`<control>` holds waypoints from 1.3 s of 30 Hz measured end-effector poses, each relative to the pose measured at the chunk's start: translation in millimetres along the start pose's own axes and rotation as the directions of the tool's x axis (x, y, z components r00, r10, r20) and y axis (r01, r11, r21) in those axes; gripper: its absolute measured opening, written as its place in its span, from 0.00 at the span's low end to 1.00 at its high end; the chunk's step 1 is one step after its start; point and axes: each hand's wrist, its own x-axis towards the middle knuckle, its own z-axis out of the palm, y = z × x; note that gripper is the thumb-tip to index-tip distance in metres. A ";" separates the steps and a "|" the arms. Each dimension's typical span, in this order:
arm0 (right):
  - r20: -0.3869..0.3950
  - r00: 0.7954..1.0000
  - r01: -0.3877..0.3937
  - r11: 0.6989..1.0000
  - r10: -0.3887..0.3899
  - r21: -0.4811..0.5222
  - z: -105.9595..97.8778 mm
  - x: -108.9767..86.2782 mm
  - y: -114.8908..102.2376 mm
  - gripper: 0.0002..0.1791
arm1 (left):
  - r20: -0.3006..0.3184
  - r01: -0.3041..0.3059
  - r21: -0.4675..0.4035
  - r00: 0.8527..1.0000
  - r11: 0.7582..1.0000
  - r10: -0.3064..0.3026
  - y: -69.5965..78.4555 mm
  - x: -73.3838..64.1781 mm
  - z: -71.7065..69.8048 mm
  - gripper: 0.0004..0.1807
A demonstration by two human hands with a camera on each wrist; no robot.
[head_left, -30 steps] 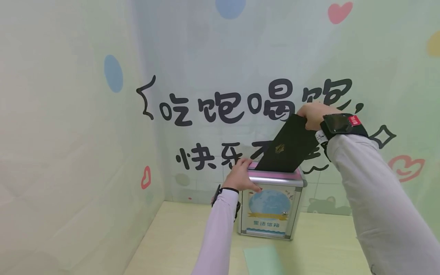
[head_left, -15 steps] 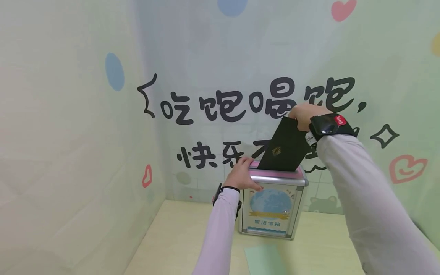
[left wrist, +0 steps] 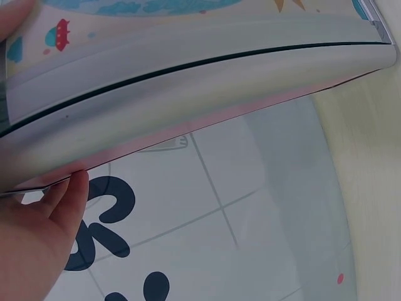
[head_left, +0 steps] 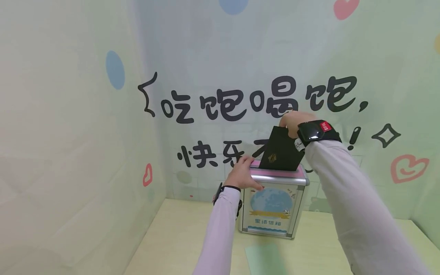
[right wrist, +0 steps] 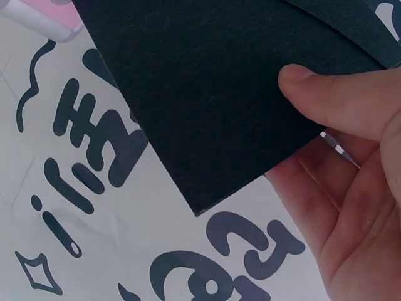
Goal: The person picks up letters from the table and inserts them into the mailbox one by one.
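Observation:
A black envelope [head_left: 282, 152] with a gold emblem stands tilted in the top slot of a letter box [head_left: 270, 212], its lower part hidden inside. My right hand [head_left: 298, 123] pinches the envelope's upper end; in the right wrist view the thumb lies on the black paper [right wrist: 182, 113] and the fingers are behind it. At the box's upper left corner, my left hand [head_left: 241, 176] holds on, thumb against the front and fingers over the pink top. The left wrist view shows those fingertips [left wrist: 78, 182] at the lid's far edge [left wrist: 188, 128].
A pale green sheet [head_left: 266, 259] lies on the light wooden table [head_left: 185, 233] in front of the box. Close behind stands a wall [head_left: 206, 49] with large dark lettering. Another wall [head_left: 68, 133] rises on the left.
The right hand has moved down and left, and the envelope has sunk deeper into the slot, with less of it showing. The left hand has kept its place on the box.

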 end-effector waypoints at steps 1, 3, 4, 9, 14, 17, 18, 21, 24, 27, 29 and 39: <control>0.004 1.000 -0.004 1.000 0.004 0.002 1.6 0.7 -0.6 0.21 | 0.001 0.001 -0.003 1.000 1.000 -0.001 0.3 0.2 -0.1 0.57; 0.013 1.000 -0.010 1.000 0.010 0.003 4.4 1.2 -2.6 0.21 | 0.004 0.000 -0.007 1.000 1.000 0.000 0.9 0.2 -0.2 0.57; 0.016 1.000 -0.014 1.000 0.014 0.003 5.9 1.5 -3.3 0.21 | 0.007 0.001 -0.009 1.000 1.000 -0.001 1.1 0.2 -0.3 0.57; 0.029 0.999 -0.026 1.000 0.026 0.006 13.2 3.9 -5.5 0.23 | 0.009 0.018 -0.007 1.000 1.000 -0.018 2.0 1.3 0.1 0.57; 0.036 0.999 -0.019 1.000 0.018 0.023 23.3 6.1 -5.6 0.23 | 0.003 0.018 -0.007 1.000 1.000 -0.018 2.1 1.9 0.1 0.57; 0.019 1.000 -0.001 1.000 0.000 0.029 33.6 9.9 -3.7 0.21 | 0.005 0.021 -0.002 1.000 1.000 -0.021 2.3 1.6 -0.2 0.57; 0.017 1.000 0.007 1.000 -0.008 0.028 37.1 11.5 -3.3 0.19 | 0.005 0.021 -0.003 1.000 1.000 -0.021 2.5 1.4 -0.4 0.57; 0.020 1.000 0.012 0.999 -0.013 0.035 45.9 15.7 -2.6 0.15 | 0.004 0.015 -0.011 1.000 1.000 -0.015 3.3 0.4 -1.2 0.57; 0.083 0.996 -0.015 0.998 0.011 0.057 50.9 17.7 -3.4 0.12 | 0.003 0.015 -0.009 1.000 1.000 -0.015 3.3 0.2 -1.0 0.57; 0.165 0.985 -0.057 0.994 0.041 0.096 52.8 17.6 -3.9 0.16 | 0.002 0.017 0.007 1.000 1.000 -0.017 1.8 1.4 0.3 0.57; 0.216 0.975 -0.083 0.990 0.056 0.114 53.9 17.2 -3.5 0.25 | 0.000 0.016 0.012 1.000 1.000 -0.016 0.5 2.2 1.1 0.57; 0.241 0.964 -0.145 0.979 0.109 0.140 82.9 11.3 14.8 0.72 | -0.014 0.012 -0.008 1.000 1.000 -0.012 -2.9 3.3 1.5 0.57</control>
